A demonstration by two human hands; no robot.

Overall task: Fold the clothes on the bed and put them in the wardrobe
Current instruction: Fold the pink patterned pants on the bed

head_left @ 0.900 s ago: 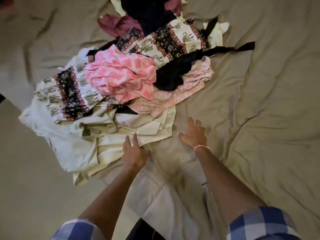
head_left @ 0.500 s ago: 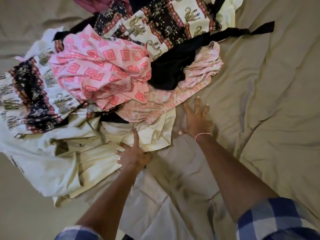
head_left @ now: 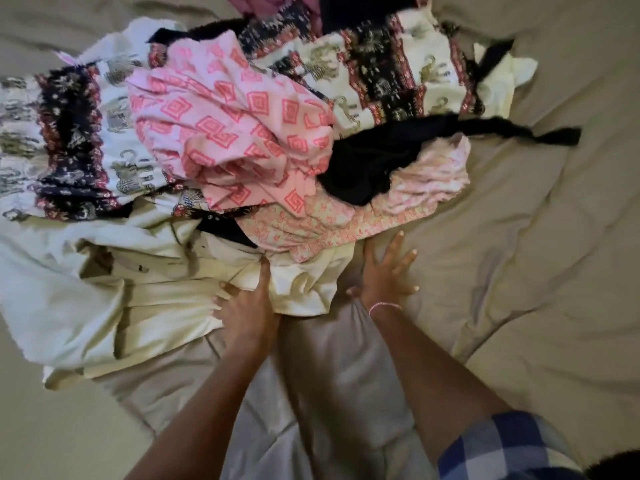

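Note:
A heap of unfolded clothes lies on the bed. On top sits a pink diamond-print garment (head_left: 235, 123), with an elephant-print cloth (head_left: 391, 74) behind it, a black garment (head_left: 374, 168) to its right and a pale pink floral piece (head_left: 332, 226) in front. A cream garment (head_left: 162, 289) forms the near edge of the heap. My left hand (head_left: 249, 306) presses flat on that cream garment, fingers spread. My right hand (head_left: 384, 271) lies open on the sheet, touching the heap's right front edge. The wardrobe is out of view.
The beige bedsheet (head_left: 519, 271) is rumpled and stretches bare to the right and toward me. More dark and maroon clothes (head_left: 277, 1) lie at the far end of the heap. The floor (head_left: 52, 427) shows at lower left.
Both hands have slid forward into the heap's near edge, bunching the cream garment. The camera has moved closer, so the heap fills more of the view.

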